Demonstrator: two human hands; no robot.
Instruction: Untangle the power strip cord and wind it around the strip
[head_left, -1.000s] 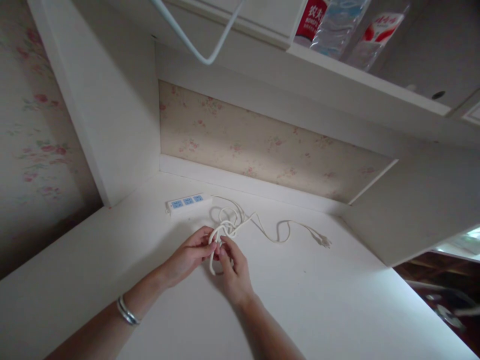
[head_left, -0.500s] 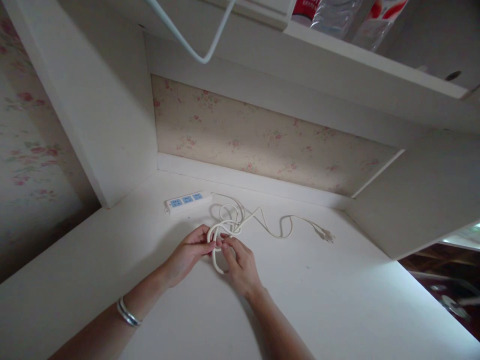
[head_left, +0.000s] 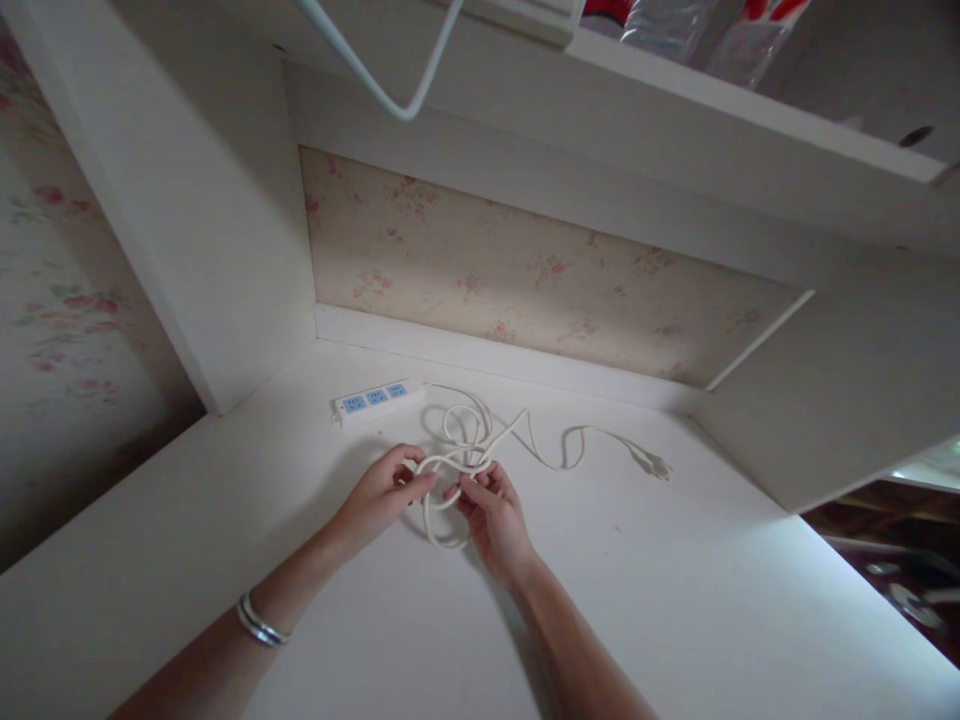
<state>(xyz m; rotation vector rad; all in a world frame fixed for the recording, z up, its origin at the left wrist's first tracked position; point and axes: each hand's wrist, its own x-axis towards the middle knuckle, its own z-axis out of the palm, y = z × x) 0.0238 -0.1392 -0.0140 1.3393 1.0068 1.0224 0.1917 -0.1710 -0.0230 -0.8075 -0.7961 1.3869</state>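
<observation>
Together, the left hand and right hand are pinching a loop of the white cord between closed fingertips. Beyond the left hand, the power strip is lying on the desk; the plug is trailing off beyond the right hand.

A home study nook is showing: floral wallpaper is covering the wall behind a white built-in desk, a shelf above the desk is carrying drink bottles, and a power strip with its cord is lying on the desk.
</observation>
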